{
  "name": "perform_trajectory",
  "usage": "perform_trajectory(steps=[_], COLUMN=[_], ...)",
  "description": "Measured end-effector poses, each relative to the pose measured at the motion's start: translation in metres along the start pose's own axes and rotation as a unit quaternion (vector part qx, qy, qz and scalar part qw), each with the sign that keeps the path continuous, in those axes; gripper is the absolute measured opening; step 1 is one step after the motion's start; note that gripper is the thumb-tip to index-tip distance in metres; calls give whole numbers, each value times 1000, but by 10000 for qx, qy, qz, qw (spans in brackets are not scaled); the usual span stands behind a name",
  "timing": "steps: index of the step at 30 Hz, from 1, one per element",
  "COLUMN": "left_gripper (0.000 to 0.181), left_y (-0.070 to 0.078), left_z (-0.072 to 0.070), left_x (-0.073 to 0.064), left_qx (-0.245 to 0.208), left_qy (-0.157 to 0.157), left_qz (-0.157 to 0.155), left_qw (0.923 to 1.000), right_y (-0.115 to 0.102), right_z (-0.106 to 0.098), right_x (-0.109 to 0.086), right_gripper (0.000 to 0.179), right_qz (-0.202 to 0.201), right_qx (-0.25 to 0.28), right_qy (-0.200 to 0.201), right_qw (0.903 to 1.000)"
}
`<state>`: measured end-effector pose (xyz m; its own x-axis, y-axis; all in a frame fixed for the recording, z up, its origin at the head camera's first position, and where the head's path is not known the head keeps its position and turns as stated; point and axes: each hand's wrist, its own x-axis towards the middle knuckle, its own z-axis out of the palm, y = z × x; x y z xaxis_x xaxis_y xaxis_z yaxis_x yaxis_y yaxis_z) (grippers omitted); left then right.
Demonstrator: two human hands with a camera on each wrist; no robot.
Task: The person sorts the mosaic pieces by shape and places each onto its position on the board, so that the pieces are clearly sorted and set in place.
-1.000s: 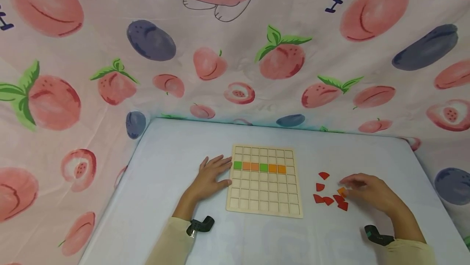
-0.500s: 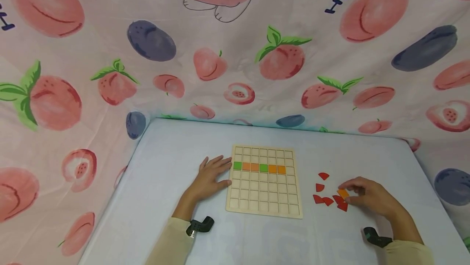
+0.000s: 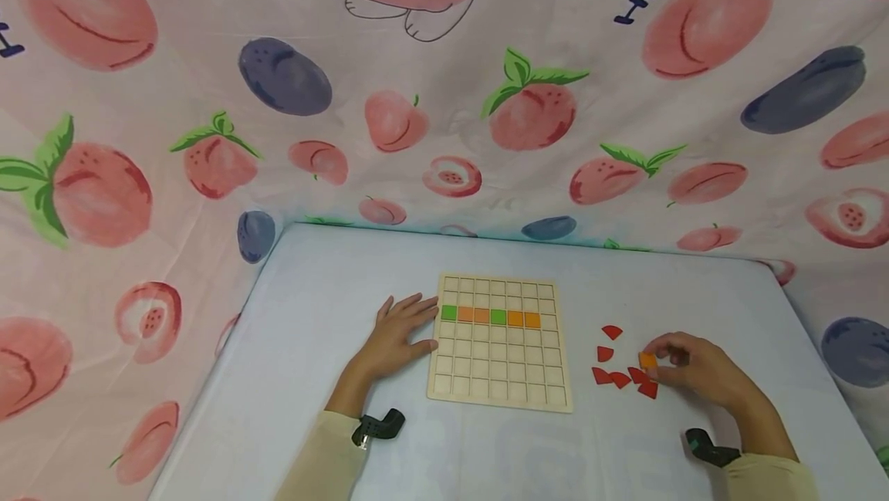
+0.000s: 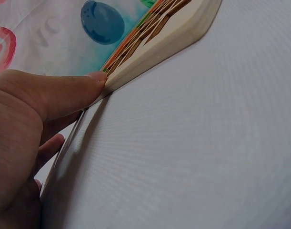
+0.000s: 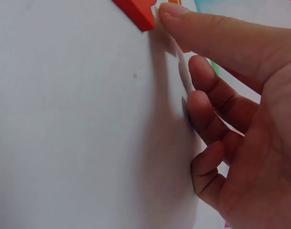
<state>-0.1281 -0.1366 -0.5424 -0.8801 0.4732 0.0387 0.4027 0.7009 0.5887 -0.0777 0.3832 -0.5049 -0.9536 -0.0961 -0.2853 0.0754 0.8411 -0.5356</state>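
Note:
A square wooden grid board point(image 3: 500, 377) lies at the middle of the white table. One of its rows holds green, light orange and orange square tiles point(image 3: 524, 319) side by side. My left hand point(image 3: 397, 337) rests at the board's left edge with fingers extended; in the left wrist view its thumb point(image 4: 74, 93) touches the board's side point(image 4: 159, 59). To the right of the board, my right hand point(image 3: 704, 370) pinches an orange square tile point(image 3: 647, 360) between thumb and index finger. Its other fingers are bent, and in the right wrist view the thumb hides most of that tile.
Several red quarter-circle pieces point(image 3: 620, 380) lie loose between the board and the right hand, some overlapping. One red piece point(image 5: 138, 13) shows beside the right thumb. A fruit-patterned cloth point(image 3: 417, 115) hangs behind the table point(image 3: 347, 262) and along its left side.
The right thumb and index finger have closed on the orange tile, which has turned slightly between them. The left hand and the board have stayed in place.

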Motion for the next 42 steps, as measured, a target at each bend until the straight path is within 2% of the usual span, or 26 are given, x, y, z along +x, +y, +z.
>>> perform_trajectory(steps=[5, 11, 19, 27, 37, 42], left_gripper=[64, 63, 63, 64, 64, 64], left_y=[2, 4, 3, 2, 2, 1], left_z=[-1, -2, -1, 0, 0, 0], left_x=[0, 0, 0, 0, 0, 0], left_qx=[-49, -61, -16, -13, -23, 22], left_qy=[11, 26, 31, 20, 12, 26], left_qz=[0, 17, 39, 23, 29, 5], left_qw=[10000, 10000, 10000, 10000, 10000, 10000], right_y=[-7, -32, -61, -86, -100, -104], right_z=[0, 5, 17, 28, 45, 54], right_x=[2, 7, 21, 37, 56, 65], right_gripper=[47, 51, 37, 35, 37, 36], right_qz=[77, 244, -196, -294, -335, -457], right_qx=[66, 292, 514, 1027, 1431, 1407], right_qy=[121, 227, 371, 229, 74, 158], right_qw=[9999, 9990, 9978, 9940, 9891, 9889])
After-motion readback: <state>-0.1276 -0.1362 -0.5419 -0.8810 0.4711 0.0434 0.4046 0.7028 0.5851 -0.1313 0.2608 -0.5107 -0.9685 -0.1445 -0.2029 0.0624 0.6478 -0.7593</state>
